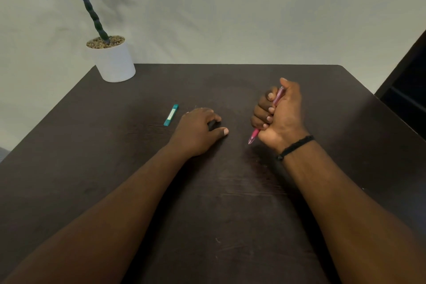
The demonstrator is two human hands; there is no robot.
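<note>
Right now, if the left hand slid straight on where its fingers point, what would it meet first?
Probably the right hand, which grips a pen. The left hand rests on the table, fingers aimed rightward at it, nothing between them; the exact line is unclear.

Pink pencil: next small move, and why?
Probably the left hand reaches for the teal lead case: it rests on the table right beside the case, while the right hand grips the pink pencil in a fist.

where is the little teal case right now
In the head view the teal case lies on the dark table, left of centre, just left of the left hand, nearer than the white pot.
</note>
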